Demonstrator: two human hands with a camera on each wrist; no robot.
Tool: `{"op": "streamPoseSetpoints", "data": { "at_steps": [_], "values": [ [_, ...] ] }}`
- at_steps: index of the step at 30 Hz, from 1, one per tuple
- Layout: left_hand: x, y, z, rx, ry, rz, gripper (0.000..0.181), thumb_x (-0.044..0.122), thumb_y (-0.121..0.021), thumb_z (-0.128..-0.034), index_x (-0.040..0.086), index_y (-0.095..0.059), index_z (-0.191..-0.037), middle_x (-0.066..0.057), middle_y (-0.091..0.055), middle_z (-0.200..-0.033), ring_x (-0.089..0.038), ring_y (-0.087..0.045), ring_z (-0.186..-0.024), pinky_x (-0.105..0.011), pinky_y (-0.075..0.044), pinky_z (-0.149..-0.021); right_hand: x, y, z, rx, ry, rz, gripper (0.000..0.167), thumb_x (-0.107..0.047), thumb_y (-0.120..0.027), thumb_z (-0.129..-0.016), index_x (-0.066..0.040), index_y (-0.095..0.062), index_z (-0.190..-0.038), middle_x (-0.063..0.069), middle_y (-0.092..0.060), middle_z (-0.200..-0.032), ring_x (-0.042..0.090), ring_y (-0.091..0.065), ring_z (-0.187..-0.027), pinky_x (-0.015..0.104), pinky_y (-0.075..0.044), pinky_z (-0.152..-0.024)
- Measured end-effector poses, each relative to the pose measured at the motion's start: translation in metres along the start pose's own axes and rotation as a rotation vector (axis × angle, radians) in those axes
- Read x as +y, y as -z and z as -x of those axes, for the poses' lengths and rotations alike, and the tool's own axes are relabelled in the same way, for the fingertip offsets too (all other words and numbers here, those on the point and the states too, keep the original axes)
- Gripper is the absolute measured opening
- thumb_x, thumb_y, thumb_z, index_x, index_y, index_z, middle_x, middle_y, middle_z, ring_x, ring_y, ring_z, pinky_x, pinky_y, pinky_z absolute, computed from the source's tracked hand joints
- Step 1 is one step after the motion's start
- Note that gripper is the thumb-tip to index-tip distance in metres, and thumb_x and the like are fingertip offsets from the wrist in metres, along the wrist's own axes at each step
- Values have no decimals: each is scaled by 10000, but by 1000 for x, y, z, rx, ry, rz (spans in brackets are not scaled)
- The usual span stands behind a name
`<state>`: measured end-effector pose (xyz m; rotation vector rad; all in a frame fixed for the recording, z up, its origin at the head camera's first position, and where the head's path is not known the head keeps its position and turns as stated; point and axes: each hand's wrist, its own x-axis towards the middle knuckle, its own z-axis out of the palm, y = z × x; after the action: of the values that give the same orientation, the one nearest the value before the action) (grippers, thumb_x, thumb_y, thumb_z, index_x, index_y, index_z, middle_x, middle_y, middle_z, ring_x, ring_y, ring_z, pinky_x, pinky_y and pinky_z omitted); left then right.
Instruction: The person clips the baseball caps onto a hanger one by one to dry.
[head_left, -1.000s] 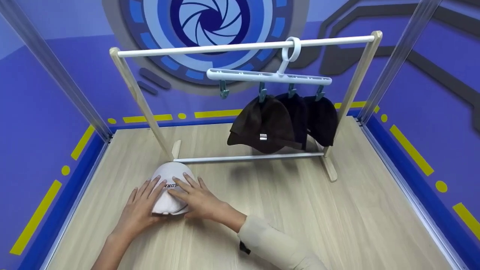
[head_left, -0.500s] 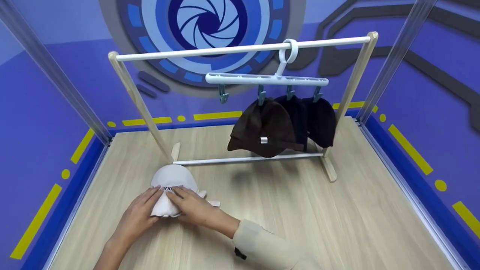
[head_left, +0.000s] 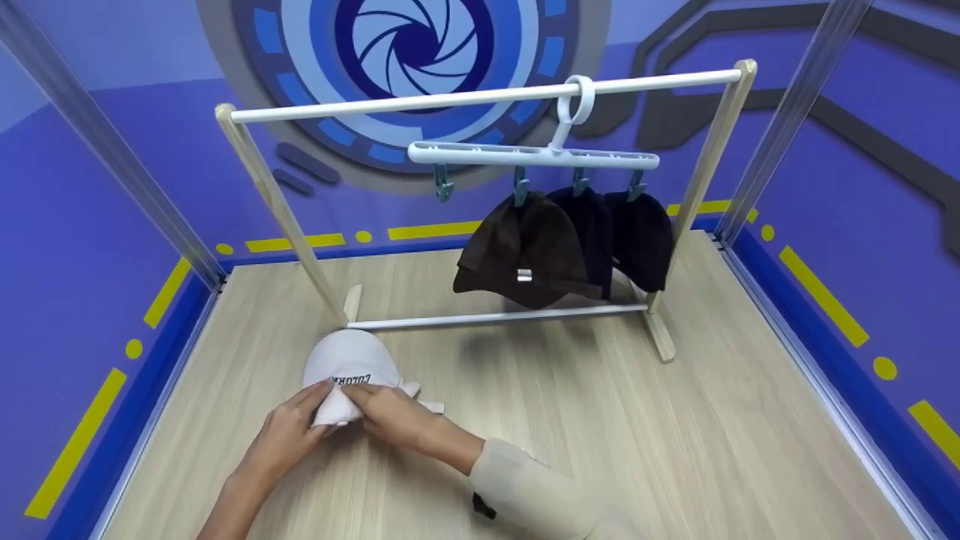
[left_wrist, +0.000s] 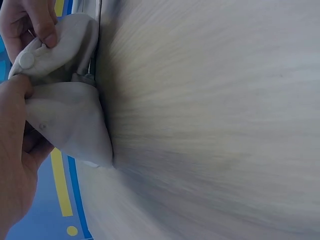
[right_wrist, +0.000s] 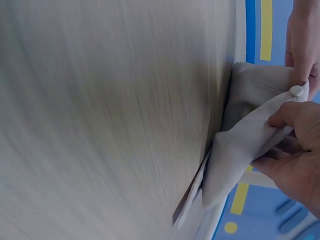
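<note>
A white baseball cap (head_left: 349,356) with dark lettering on its front lies on the wooden tabletop, beside the left foot of a rack. My left hand (head_left: 289,427) pinches the cap's crown from the left. From the right, my right hand (head_left: 401,416) pinches it too, and the fabric is drawn up into a fold between the hands. The cap's top button (left_wrist: 26,60) shows between both hands in the left wrist view. In the right wrist view, thumb and fingers hold the cloth just below that button (right_wrist: 296,91). A pale strap end (head_left: 431,407) sticks out beyond the right hand.
A wooden rack (head_left: 694,202) with a white top bar (head_left: 337,109) stands behind. From it hangs a white hanger (head_left: 517,155) with several green clips. A brown cap (head_left: 525,247) and dark caps (head_left: 641,240) hang clipped there; the leftmost clip (head_left: 443,186) holds nothing.
My hands lay spread over the cap's sides; now their fingers have drawn together and pinch up the crown. More lettering shows, and the strap end at the right has come into sight.
</note>
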<state>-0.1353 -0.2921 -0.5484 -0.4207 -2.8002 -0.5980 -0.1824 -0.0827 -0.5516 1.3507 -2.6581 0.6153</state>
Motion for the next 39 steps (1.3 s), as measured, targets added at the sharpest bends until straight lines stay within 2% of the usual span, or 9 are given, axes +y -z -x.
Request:
{"op": "streamPoseSetpoints", "data": {
  "at_steps": [7,11,15,19,25,29,39],
  "values": [
    [12,2,-5,16,-2,-16,435,43,-735,-895,-77,-635,-1302,-254,-644,-1292,-433,-627,-1194,-529,-514,-977,0,-3,2,64,-29,46,549,-55,-728,-902,-67,-542,-1417,56,-623,-1393,152,-587,-1281,237,-472,-1041],
    [18,2,-8,47,-14,-27,403,15,-717,-893,-82,-648,-1279,-252,-661,-1255,-434,-644,-1165,-533,-531,-949,0,-2,4,143,-18,74,425,-96,-685,-961,-82,-582,-1372,35,-659,-1344,145,-618,-1241,233,-506,-995],
    [23,1,-10,96,-30,5,394,-47,-708,-869,-97,-655,-1256,-258,-672,-1229,-442,-656,-1138,-547,-534,-934,3,2,5,194,-10,53,347,-80,-612,-1006,-98,-606,-1352,21,-685,-1306,137,-630,-1224,232,-514,-981],
    [25,0,-14,123,-37,64,426,-107,-708,-844,-115,-641,-1264,-275,-660,-1246,-451,-644,-1155,-547,-520,-954,7,7,5,193,-16,-2,394,-9,-585,-995,-105,-595,-1377,22,-680,-1316,135,-620,-1233,242,-515,-986],
    [30,1,-18,141,-26,143,516,-146,-742,-801,-123,-613,-1300,-288,-633,-1295,-448,-624,-1191,-517,-537,-929,11,16,3,223,-28,-88,336,-61,-570,-1032,-99,-613,-1363,26,-681,-1312,117,-605,-1248,235,-502,-1002],
    [34,3,-22,148,-13,175,563,-180,-725,-772,-105,-611,-1318,-274,-632,-1310,-444,-615,-1206,-508,-535,-928,15,23,3,255,-30,-104,348,-45,-618,-1000,-116,-632,-1341,11,-693,-1290,106,-616,-1227,225,-508,-988],
    [48,8,-32,175,-46,185,481,-211,-640,-838,-86,-628,-1303,-269,-643,-1291,-451,-606,-1219,-524,-497,-986,22,40,7,298,-33,-83,329,31,-611,-969,-84,-669,-1272,35,-717,-1233,121,-653,-1172,220,-531,-943]
  ]
}}
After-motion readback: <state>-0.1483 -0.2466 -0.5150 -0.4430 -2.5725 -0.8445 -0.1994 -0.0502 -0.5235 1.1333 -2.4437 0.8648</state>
